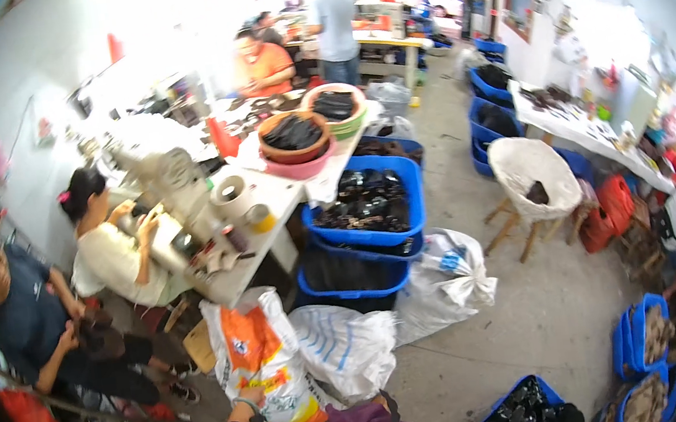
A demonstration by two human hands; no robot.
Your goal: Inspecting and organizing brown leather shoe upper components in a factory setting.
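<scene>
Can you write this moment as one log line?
left hand touching orange-and-white sack | right hand not in view | white sack beside it | blue crates beyond

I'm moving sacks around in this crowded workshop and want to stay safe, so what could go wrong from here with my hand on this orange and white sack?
The left hand grips only the orange and white sack by its lower part, so it might slip or tip. It leans against the white striped sack, which could shift too. The stacked blue crates stand close behind, leaving little floor to step. The right hand is out of view.
</scene>
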